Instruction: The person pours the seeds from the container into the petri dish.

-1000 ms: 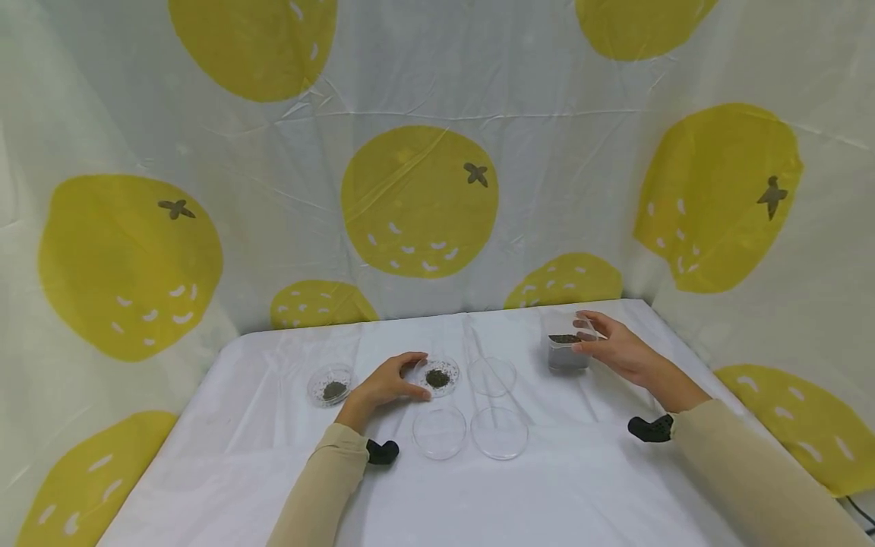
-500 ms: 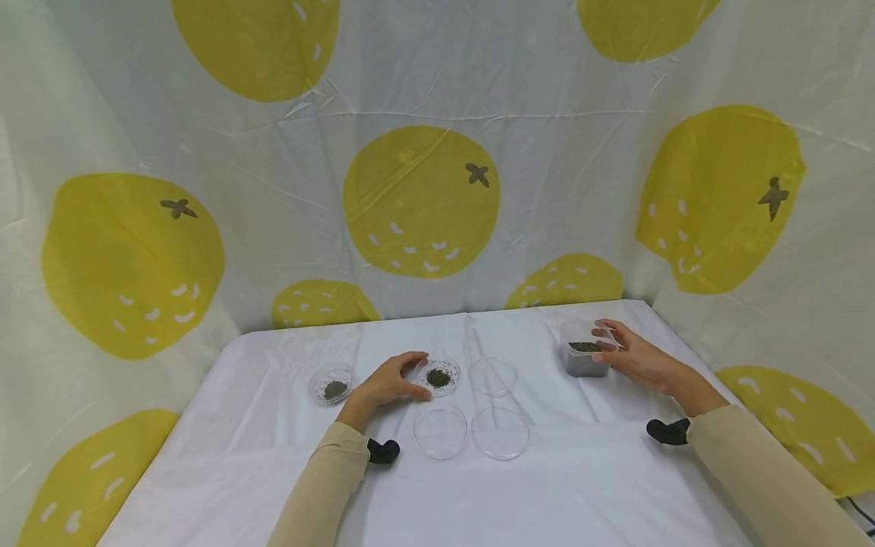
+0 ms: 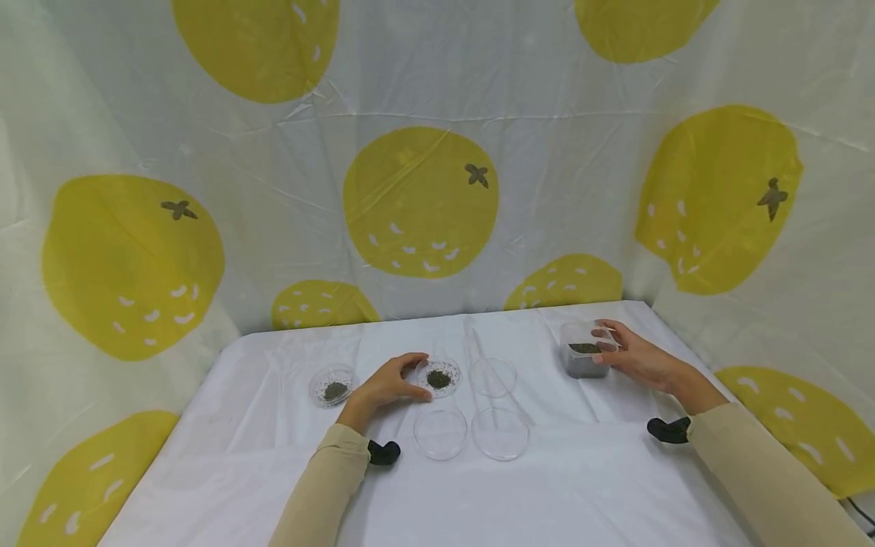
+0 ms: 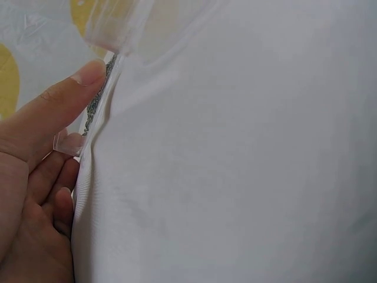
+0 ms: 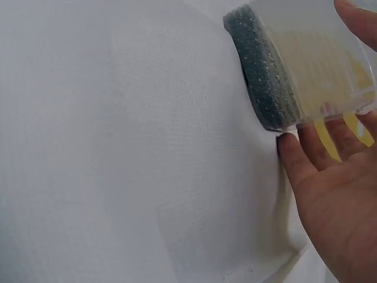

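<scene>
My left hand (image 3: pixel 391 381) holds a clear round petri dish (image 3: pixel 458 374) on the table, thumb at the near rim and index finger at the far rim. A small heap of dark green granules (image 3: pixel 438 378) lies inside, with loose bits scattered around it. In the left wrist view the thumb overlaps the dish wall (image 4: pixel 66 143). At the right, my right hand (image 3: pixel 645 358) grips a clear square plastic tub (image 3: pixel 583 367), thumb and fingers on opposite sides near its top. Dark granules (image 5: pixel 259 71) fill the lower part of the tub, which stands upright.
Another petri dish (image 3: pixel 315 389) with a dark heap stands left of my left hand. Three clear round dishes or lids sit in the middle: one behind (image 3: pixel 494 393), two nearer, a left one (image 3: pixel 440 458) and a right one (image 3: pixel 501 459). Patterned fabric (image 3: pixel 574 190) hangs behind the table.
My right hand has moved a little to the right and nearer with the tub, then come to rest. My left hand keeps its place on the petri dish.
</scene>
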A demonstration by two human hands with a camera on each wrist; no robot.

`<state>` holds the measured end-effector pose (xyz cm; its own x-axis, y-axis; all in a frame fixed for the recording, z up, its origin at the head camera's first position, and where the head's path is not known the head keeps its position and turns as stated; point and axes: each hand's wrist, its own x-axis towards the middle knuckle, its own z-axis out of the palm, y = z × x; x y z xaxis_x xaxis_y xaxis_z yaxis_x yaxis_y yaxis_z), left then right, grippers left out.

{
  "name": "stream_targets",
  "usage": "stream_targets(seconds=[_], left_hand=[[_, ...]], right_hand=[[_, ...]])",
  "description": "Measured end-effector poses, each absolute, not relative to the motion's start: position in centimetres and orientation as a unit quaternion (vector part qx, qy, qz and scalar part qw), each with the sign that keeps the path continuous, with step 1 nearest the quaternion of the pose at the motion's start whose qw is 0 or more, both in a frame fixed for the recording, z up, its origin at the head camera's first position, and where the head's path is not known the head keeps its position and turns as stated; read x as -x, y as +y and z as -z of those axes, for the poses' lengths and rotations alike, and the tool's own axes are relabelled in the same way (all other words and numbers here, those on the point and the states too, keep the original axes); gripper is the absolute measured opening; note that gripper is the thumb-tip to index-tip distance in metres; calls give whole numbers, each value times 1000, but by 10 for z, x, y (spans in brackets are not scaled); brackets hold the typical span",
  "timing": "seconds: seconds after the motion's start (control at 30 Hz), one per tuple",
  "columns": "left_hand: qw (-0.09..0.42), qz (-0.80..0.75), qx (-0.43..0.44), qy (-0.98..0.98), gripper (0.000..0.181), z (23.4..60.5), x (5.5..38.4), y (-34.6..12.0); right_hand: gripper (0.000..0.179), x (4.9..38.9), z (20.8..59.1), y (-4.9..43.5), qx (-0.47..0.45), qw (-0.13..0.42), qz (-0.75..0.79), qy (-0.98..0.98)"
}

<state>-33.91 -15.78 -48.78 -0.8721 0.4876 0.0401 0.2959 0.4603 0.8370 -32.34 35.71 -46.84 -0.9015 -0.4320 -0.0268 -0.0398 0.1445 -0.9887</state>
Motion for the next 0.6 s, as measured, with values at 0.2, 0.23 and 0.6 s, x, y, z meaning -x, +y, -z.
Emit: stream_targets(seconds=[0.2, 0.23, 0.6], left_hand=[[100, -464, -230, 850, 84, 488, 339, -158], [100, -464, -230, 850, 83, 488, 338, -158], [96, -465, -229, 850, 83, 489, 338, -159]], right_hand=[[94, 322, 459, 355, 148, 98, 580, 795], [94, 322, 456, 354, 143, 86, 567, 807], [89, 321, 425, 343, 155, 29, 540, 827]])
